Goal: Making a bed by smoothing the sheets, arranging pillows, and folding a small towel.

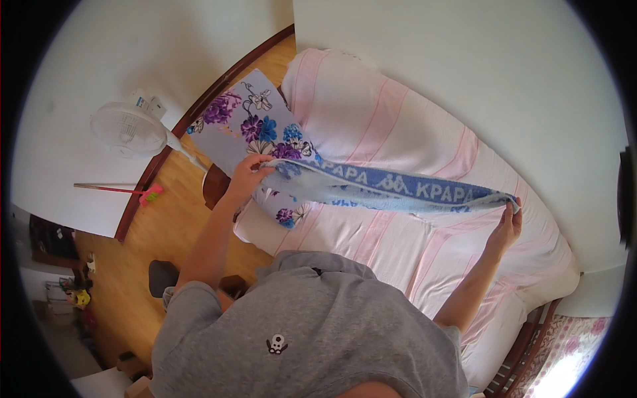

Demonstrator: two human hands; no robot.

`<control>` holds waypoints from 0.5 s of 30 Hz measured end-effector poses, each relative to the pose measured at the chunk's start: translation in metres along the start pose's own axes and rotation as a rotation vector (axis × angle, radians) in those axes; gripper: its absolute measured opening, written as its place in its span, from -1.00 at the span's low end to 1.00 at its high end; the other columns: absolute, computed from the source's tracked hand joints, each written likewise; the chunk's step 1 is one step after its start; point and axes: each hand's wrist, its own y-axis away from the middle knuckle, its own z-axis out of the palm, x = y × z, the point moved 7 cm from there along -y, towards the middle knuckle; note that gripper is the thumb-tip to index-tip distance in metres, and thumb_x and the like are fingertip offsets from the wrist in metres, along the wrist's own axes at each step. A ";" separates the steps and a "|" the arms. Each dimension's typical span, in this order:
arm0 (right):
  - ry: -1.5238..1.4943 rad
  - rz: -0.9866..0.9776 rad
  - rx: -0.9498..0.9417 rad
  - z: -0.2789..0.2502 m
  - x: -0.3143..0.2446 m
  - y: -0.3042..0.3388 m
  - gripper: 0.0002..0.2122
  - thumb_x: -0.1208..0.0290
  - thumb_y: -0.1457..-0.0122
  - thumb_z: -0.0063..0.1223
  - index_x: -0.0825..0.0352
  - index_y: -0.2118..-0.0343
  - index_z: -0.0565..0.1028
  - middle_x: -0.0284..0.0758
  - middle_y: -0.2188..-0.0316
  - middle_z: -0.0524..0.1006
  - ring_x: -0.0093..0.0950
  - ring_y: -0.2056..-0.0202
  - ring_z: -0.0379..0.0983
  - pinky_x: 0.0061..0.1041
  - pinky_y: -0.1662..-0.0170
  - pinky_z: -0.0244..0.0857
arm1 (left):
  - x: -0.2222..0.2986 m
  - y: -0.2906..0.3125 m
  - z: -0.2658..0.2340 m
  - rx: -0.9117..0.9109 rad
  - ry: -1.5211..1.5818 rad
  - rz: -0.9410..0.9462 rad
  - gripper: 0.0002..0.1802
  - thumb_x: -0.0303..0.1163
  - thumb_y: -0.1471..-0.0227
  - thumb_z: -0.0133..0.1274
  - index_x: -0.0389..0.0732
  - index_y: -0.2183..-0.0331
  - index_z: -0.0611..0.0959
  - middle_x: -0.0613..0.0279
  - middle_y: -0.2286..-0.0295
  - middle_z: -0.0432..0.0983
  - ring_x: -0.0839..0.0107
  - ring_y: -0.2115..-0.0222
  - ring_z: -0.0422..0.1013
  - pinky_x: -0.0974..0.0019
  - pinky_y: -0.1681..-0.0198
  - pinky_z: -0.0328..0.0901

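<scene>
A long blue and pale-blue towel (391, 189) with woven lettering stretches between my two hands. My left hand (250, 174) pinches its left end, in front of a flower-printed cloth. At the other end, my right hand (509, 224) grips the towel's corner near the right side of the sofa. The towel hangs in a narrow, folded-looking strip above the sofa (378, 232), which wears a white cover with pink stripes. Purple and blue flowers mark the pale cloth (232, 126) draped over the sofa's left end, partly behind my left hand and the towel.
A white standing fan (129, 129) is at the left by the wall. A red-handled, pink-headed broom-like tool (151, 194) leans nearby on the wooden floor (156, 232). A dark grey object (162, 278) sits beside my left arm. Floral fabric (570, 345) is at the lower right.
</scene>
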 end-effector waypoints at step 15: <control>0.317 -0.014 0.263 0.017 -0.042 0.020 -0.86 0.31 0.00 -0.04 0.27 0.48 0.37 -0.55 0.61 0.30 -0.79 0.56 0.13 -0.79 0.50 -0.02 | -0.018 -0.014 -0.050 0.125 0.403 0.121 -0.91 -0.51 0.15 -0.05 -0.25 0.46 0.49 0.37 0.50 0.38 0.57 0.40 0.27 0.50 0.32 0.15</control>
